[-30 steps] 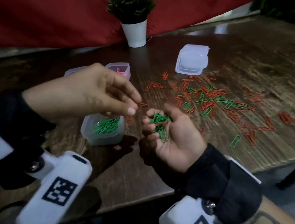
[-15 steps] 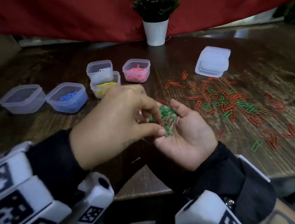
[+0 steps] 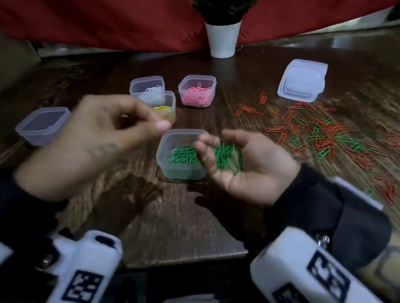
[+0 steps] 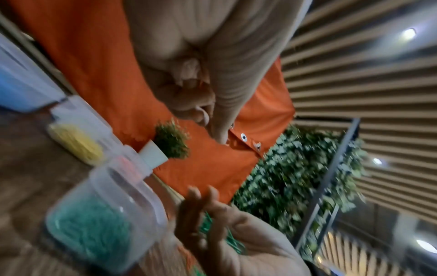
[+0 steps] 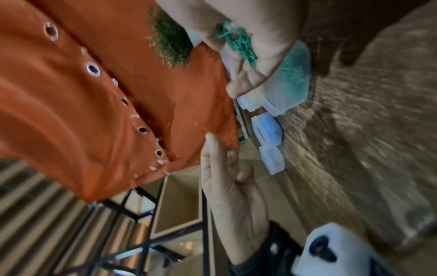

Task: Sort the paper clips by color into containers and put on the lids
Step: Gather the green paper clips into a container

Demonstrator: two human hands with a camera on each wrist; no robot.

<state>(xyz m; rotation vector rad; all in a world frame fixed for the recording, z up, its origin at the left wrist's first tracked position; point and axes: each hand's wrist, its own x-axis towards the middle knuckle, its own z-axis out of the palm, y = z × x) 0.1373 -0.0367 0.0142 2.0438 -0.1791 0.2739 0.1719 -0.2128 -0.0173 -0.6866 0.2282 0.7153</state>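
My right hand [image 3: 231, 170] lies palm up with its fingers half curled round a bunch of green paper clips [image 3: 228, 156], right beside the clear container of green clips [image 3: 182, 154]. The same bunch of green clips [image 5: 238, 43] shows in the right wrist view. My left hand [image 3: 158, 126] hovers blurred above and to the left of that container, fingers curled and thumb against them. No clip shows in that hand [image 4: 201, 112]. A mixed heap of orange and green clips [image 3: 316, 133] is spread on the table to the right.
At the back stand an empty container [image 3: 43, 124], containers of white clips [image 3: 146, 87], yellow clips [image 3: 164, 108] and pink clips [image 3: 198, 90]. A blue-filled container [image 5: 272, 128] is hidden behind my left hand in the head view. Stacked lids [image 3: 303, 79] and a potted plant [image 3: 225, 36] are farther back.
My left hand has drawn away from the right palm, up and to the left, uncovering the green container. The right hand still cups the green clips.
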